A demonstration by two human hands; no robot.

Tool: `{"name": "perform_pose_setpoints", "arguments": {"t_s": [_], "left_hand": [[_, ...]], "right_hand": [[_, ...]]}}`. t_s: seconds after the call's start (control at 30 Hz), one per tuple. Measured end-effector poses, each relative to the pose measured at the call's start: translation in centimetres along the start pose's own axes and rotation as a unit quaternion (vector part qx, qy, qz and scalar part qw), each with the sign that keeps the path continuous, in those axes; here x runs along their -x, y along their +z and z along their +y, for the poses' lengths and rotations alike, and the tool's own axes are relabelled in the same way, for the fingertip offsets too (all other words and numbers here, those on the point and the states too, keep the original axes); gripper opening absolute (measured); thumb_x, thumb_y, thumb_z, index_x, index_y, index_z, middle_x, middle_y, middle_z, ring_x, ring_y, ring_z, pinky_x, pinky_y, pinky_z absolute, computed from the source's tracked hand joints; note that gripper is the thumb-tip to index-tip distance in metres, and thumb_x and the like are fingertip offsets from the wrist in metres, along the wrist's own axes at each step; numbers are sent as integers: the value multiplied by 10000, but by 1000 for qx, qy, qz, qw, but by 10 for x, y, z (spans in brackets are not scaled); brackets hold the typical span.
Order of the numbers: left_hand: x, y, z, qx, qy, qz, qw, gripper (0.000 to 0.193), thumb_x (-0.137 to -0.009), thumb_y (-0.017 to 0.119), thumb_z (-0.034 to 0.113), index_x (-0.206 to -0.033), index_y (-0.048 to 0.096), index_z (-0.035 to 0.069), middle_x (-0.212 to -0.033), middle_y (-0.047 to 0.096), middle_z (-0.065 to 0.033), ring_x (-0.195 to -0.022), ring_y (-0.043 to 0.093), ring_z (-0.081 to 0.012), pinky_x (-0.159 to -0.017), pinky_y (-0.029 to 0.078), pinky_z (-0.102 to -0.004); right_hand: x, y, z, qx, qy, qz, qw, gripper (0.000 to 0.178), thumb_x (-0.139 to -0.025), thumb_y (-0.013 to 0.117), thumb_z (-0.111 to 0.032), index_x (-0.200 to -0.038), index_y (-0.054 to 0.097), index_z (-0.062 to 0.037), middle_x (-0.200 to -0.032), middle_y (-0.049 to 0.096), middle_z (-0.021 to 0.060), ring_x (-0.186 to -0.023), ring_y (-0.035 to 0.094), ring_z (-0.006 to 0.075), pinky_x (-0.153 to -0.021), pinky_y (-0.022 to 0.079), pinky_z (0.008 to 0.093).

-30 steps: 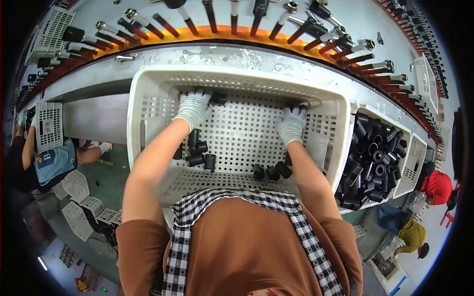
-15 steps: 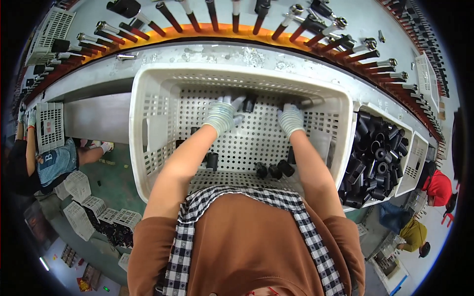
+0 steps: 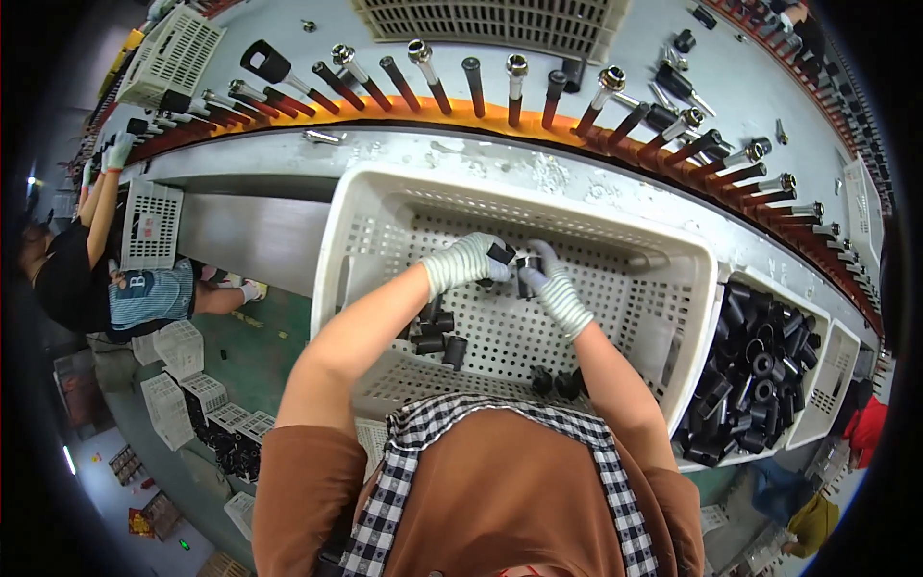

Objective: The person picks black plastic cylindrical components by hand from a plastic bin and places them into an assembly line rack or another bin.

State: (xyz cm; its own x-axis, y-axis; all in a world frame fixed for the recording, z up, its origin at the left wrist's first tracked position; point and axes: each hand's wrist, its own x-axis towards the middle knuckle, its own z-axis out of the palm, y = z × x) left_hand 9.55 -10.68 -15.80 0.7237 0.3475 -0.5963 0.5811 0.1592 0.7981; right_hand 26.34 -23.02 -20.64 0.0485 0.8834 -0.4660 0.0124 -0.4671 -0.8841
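Note:
Both my hands, in pale knitted gloves, are inside a large white perforated plastic basket (image 3: 327, 274). My left hand (image 3: 463, 262) is closed on a short black cylindrical sleeve (image 3: 501, 253). Facing it, my right hand (image 3: 560, 288) grips another black sleeve (image 3: 527, 277) between thumb and fingers. The two sleeves are close together over the basket's middle. Several loose black sleeves (image 3: 455, 353) lie on the basket floor below my left wrist. A few more black pieces (image 3: 542, 380) are by the near wall, partly hidden by my right forearm.
Right of the basket stands another white basket heaped with black sleeves (image 3: 750, 385). Beyond the far rim runs a metal ledge, then an orange strip (image 3: 452, 115) with upright rods carrying metal or black tops. A beige crate (image 3: 490, 24) is farther back. Co-workers sit left and right.
My hands have come closer together, and each now holds a black sleeve. More loose sleeves show at the basket's left. The whole view has shifted, placing the basket farther right and lower.

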Motion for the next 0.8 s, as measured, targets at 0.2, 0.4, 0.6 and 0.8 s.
{"name": "perform_pose_setpoints", "arguments": {"t_s": [0.2, 0.4, 0.6, 0.8], "left_hand": [[87, -41, 126, 165, 224, 118, 953, 174, -758, 672, 150, -880, 669, 27, -776, 647, -28, -702, 612, -108, -639, 509, -250], [58, -117, 188, 211, 502, 332, 770, 116, -824, 601, 57, -917, 645, 3, -861, 676, -85, -843, 653, -189, -809, 514, -305], [30, -187, 173, -56, 371, 599, 707, 236, -716, 721, 237, -755, 670, 10, -649, 651, -41, -598, 593, -146, -592, 466, -308], [52, -211, 111, -66, 350, 568, 742, 252, -724, 744, 276, -784, 669, 42, -672, 643, -27, -574, 578, -123, -579, 483, -288]], "right_hand": [[10, -8, -41, -351, 74, -42, 932, 696, -836, 633, -242, -1407, 296, -26, -1159, 540, 179, -954, 602, 291, -841, 516, 416], [17, 1, -76, -365, 52, -158, 916, 796, -745, 699, -115, -1427, 293, -48, -1157, 541, 177, -954, 603, 271, -871, 516, 399], [32, -21, -109, -298, -26, -157, 941, 525, -706, 670, -30, -1210, 527, -49, -993, 568, 72, -890, 597, 193, -833, 521, 349], [41, -40, -152, -376, -189, -82, 903, 412, -677, 662, -57, -1074, 554, -60, -897, 603, 64, -840, 615, 205, -792, 520, 351]]}}
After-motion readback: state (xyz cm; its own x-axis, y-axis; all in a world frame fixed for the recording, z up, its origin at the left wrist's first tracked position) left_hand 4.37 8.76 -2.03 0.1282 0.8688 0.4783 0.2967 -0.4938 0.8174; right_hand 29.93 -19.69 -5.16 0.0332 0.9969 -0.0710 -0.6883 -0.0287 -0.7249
